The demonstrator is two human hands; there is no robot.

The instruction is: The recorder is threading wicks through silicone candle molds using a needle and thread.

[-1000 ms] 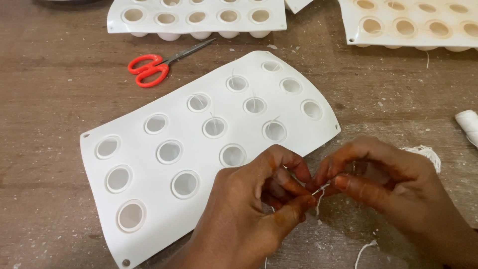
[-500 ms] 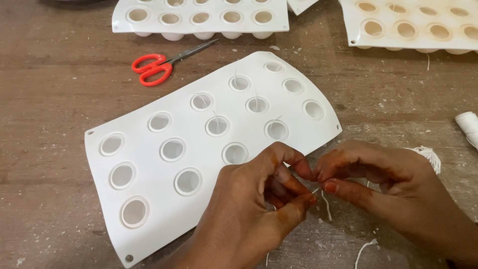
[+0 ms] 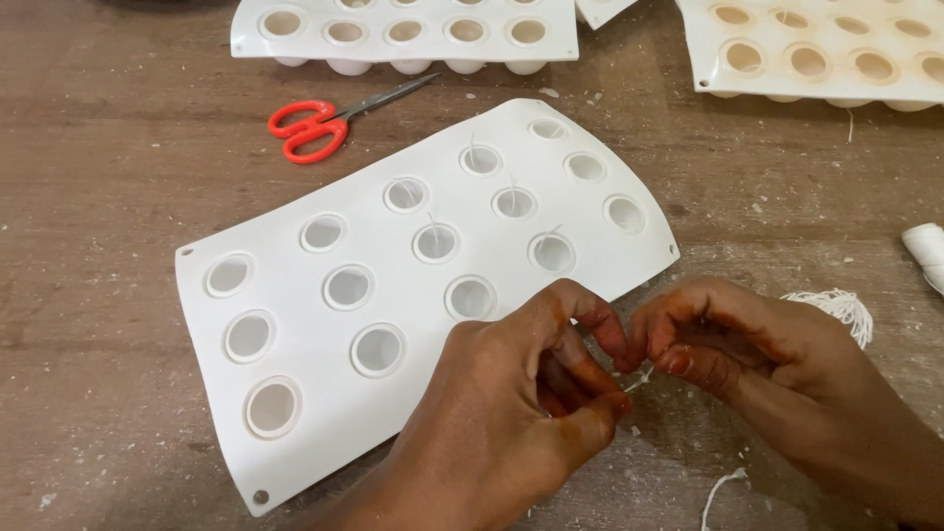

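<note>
My left hand (image 3: 521,393) and my right hand (image 3: 747,344) meet fingertip to fingertip just below the near right corner of a white silicone mould (image 3: 295,285) with round cavities. Between the fingertips both hands pinch a short piece of thin white wick string (image 3: 639,379). Several of the mould's far cavities have thin wicks standing in them; the nearer left ones look bare.
Red-handled scissors (image 3: 315,126) lie beyond the mould. Two more white cavity moulds (image 3: 403,34) (image 3: 816,54) sit along the far edge. A bundle of white strings (image 3: 836,307) lies behind my right hand, a white spool (image 3: 926,251) at the right edge, a loose string (image 3: 718,492) near the front.
The view has shifted slightly. My fingertips have drawn closer together around the string; the hands stay in the same spot.
</note>
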